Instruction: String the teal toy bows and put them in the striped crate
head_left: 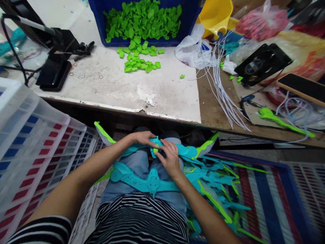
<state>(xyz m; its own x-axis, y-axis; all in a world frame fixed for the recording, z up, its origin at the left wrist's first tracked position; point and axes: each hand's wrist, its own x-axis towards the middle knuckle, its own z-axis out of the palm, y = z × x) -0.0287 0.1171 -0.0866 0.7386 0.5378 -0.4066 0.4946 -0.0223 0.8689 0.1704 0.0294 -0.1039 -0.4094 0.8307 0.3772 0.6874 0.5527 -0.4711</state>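
A turquoise plastic toy bow (188, 150) with green and grey tips lies across my knees. At its middle sits a small green plastic piece (155, 148). My left hand (145, 138) is closed on the bow's centre, thumb beside the green piece. From the other side, the fingers and thumb of my right hand (169, 156) close around the green piece, against the bow. Nearer my body, a second turquoise bow (153, 181) rests on my thighs, touched by neither hand. My fingers partly cover the green piece.
Loose green pieces (142, 64) lie on the table before a blue bin (100, 20) full of them. White cords (220, 84) hang over the table edge. A white crate (35, 135) stands left; more turquoise bows (215, 183) pile up at right. A phone (304, 86) lies far right.
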